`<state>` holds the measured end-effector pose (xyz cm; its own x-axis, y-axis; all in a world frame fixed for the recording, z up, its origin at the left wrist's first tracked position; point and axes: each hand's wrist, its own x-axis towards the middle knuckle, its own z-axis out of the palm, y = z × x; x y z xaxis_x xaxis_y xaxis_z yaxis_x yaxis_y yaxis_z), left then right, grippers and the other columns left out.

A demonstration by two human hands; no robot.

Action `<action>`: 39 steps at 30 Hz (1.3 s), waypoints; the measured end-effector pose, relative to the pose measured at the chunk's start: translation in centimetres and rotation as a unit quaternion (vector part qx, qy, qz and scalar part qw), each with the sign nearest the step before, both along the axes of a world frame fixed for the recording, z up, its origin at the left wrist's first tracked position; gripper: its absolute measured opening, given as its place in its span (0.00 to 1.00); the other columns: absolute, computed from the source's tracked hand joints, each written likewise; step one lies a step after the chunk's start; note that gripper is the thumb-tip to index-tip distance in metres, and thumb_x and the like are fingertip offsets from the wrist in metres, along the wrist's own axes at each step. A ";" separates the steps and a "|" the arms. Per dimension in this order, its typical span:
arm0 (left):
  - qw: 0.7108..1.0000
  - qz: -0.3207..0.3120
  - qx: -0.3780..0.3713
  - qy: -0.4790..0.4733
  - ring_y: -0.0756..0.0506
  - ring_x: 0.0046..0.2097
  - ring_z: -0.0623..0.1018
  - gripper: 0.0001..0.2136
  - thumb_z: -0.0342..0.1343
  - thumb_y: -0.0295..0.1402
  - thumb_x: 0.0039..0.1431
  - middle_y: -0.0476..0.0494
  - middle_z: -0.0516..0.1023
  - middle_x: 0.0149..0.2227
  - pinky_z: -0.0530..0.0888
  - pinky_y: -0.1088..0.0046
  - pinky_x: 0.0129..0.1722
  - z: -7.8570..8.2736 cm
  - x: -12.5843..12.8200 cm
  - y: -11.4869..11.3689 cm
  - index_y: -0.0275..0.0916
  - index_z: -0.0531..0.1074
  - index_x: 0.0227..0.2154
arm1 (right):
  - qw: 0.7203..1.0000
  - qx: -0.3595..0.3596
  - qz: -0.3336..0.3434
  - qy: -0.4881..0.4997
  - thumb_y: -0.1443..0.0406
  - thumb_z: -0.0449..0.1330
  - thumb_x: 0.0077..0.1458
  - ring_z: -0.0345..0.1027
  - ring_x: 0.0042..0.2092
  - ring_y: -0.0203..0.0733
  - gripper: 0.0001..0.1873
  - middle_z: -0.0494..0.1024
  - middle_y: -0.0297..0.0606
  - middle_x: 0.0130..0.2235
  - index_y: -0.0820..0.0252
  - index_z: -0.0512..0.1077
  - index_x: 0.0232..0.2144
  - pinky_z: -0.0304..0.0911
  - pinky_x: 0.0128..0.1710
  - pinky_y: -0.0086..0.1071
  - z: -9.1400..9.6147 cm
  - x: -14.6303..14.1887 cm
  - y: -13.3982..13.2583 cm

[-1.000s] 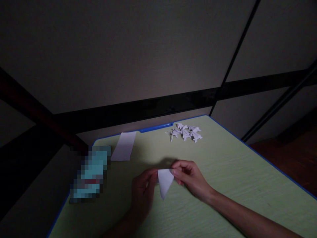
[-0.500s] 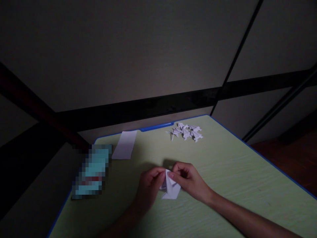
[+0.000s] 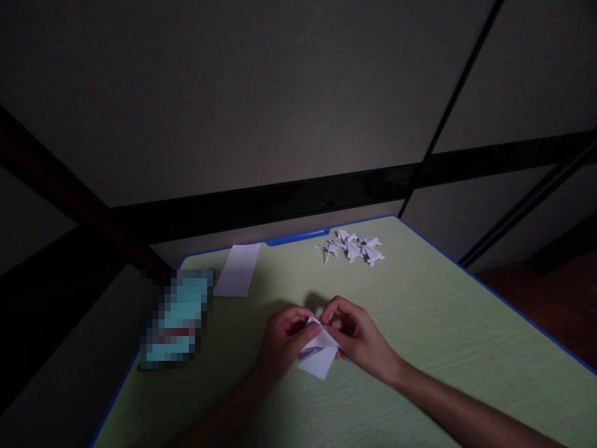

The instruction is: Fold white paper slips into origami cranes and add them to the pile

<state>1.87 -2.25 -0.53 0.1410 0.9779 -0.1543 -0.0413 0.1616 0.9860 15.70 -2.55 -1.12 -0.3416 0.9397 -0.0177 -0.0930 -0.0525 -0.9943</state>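
A small piece of folded white paper is held between both hands above the near middle of the table. My left hand pinches its left side near the top, thumb lying over the front layer. On the other side, my right hand grips the upper right edge between thumb and fingers. Layers of the paper stand slightly apart at its middle, and its lower part hangs down toward me. The fingertips behind the paper are partly hidden.
Several folded white paper figures lie grouped near the table's far edge. A flat white paper sheet rests at the far left, beside a blurred turquoise item. The pale green table has a blue rim. Behind it stand dark panels.
The folded paper has turned in my hands, and its upright centre flap now lies across to the side. My left thumb has moved onto the front of the paper. The view has shifted slightly.
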 end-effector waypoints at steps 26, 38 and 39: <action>0.998 -0.039 0.024 0.048 0.49 0.28 0.71 0.09 0.56 0.26 0.40 0.47 0.73 0.26 0.66 0.78 0.25 -0.2 0.0 -0.3 0.33 0.68 0.29 | 0.991 0.012 -0.129 -0.032 0.57 0.61 0.38 0.56 0.22 0.31 0.15 0.66 0.31 0.19 0.64 0.66 0.17 0.53 0.22 0.27 0.7 0.3 0.5; 0.999 -0.040 -0.021 0.011 0.49 0.26 0.71 0.11 0.58 0.30 0.38 0.47 0.73 0.24 0.66 0.78 0.24 0.1 -0.2 0.2 0.32 0.69 0.28 | 0.990 0.020 -0.134 -0.024 0.59 0.62 0.37 0.56 0.22 0.31 0.15 0.66 0.31 0.19 0.63 0.63 0.14 0.52 0.21 0.26 0.3 0.6 0.9; 0.999 -0.037 -0.016 0.016 0.49 0.26 0.71 0.10 0.58 0.30 0.38 0.47 0.73 0.24 0.66 0.78 0.24 0.2 -0.2 0.2 0.32 0.70 0.28 | 0.990 0.028 -0.135 -0.024 0.59 0.62 0.37 0.56 0.22 0.31 0.15 0.66 0.31 0.20 0.63 0.63 0.14 0.53 0.22 0.26 0.3 0.5 0.8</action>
